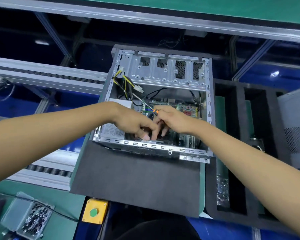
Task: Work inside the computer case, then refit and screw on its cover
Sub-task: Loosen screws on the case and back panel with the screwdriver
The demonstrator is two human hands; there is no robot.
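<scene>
Gripping screwdriver (146, 104) in right hand (171, 120), shaft angled up-left over motherboard (184, 108); left hand (137, 125) pinching something too small to identify, low inside open computer case (208, 87). Risks: tip scraping board, snagging yellow cables (126, 82), fastener dropping unseen.

A clear box of dark screws (35, 220) sits left of a yellow box with a green button (94, 212).
</scene>
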